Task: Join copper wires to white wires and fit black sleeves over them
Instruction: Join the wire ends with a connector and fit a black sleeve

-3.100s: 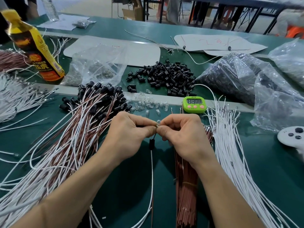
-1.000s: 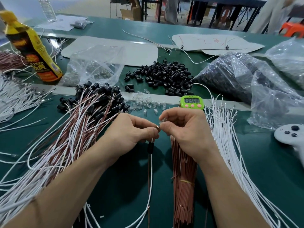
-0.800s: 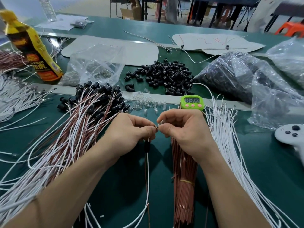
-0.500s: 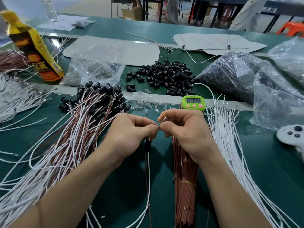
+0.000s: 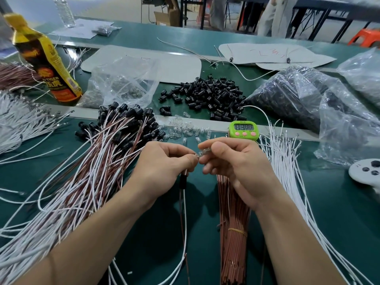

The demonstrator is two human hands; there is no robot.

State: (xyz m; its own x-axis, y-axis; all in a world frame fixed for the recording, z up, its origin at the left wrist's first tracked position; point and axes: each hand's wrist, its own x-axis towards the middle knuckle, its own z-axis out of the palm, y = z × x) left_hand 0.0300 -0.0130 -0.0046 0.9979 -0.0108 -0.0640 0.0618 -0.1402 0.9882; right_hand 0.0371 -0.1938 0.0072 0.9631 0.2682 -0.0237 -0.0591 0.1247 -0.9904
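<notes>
1. Head view: the left hand (image 5: 164,163) is curled tight, pinching a thin white wire (image 5: 185,223) and a thin copper-coloured wire (image 5: 181,212) together at their top ends.
2. A short black tubular sleeve (image 5: 182,181) sits on the pair just below that hand, over the middle of the green table (image 5: 339,212).
3. The right hand (image 5: 236,163) pinches a small clear plastic piece (image 5: 203,151) right at the wire tips.
4. A heap of loose black sleeves (image 5: 209,95) lies toward the far edge.

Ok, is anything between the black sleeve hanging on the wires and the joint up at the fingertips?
Only the left hand itself: its fingers pinch the wires just above the black sleeve, on the way to the joint. The right hand holds a clear piece there. Nothing else intervenes.
</notes>
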